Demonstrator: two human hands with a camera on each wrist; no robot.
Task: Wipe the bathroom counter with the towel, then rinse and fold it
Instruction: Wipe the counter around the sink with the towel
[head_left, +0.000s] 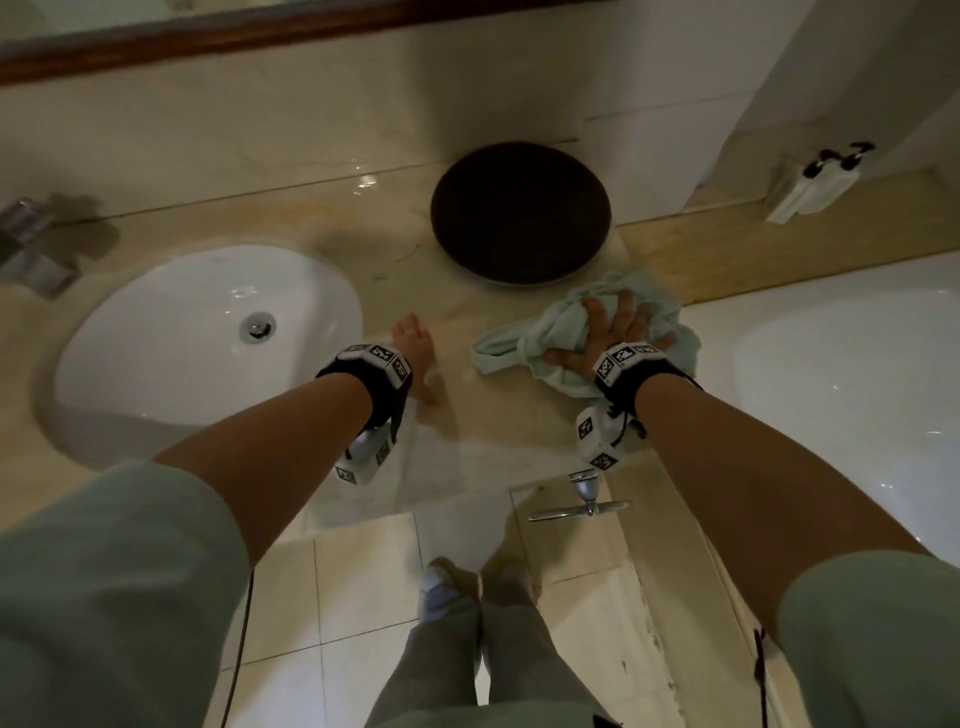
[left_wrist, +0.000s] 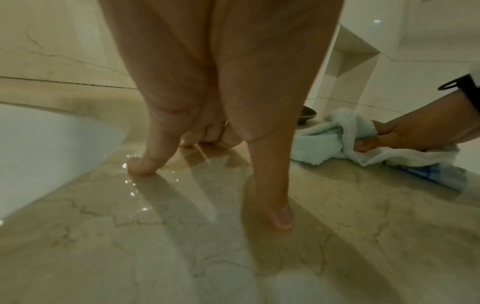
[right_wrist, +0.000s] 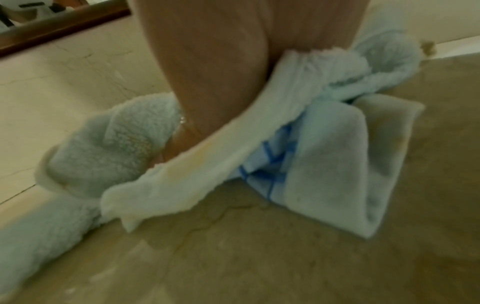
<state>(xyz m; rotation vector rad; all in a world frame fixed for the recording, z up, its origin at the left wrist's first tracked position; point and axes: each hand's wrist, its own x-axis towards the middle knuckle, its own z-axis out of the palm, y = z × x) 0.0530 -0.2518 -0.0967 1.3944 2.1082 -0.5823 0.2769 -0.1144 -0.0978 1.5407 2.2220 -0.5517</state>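
Observation:
A pale blue-green towel (head_left: 511, 345) lies bunched on the beige marble counter (head_left: 483, 415), between the sink and the bathtub. My right hand (head_left: 610, 325) is on top of it with fingers spread and curled into the folds. In the left wrist view the right hand (left_wrist: 397, 136) grips a fold of the towel (left_wrist: 322, 144). The right wrist view shows the towel (right_wrist: 324, 144) wrapped under the palm, a blue striped label showing. My left hand (head_left: 415, 358) holds nothing. It rests on the counter by its fingertips (left_wrist: 141, 164), right of the sink.
A white oval sink (head_left: 208, 332) with a chrome faucet (head_left: 31, 249) is at the left. A dark round plate (head_left: 519, 213) sits behind the towel. The white bathtub (head_left: 857, 389) lies to the right, with dispenser bottles (head_left: 810, 182) beyond. Water drops (left_wrist: 132, 185) dot the counter.

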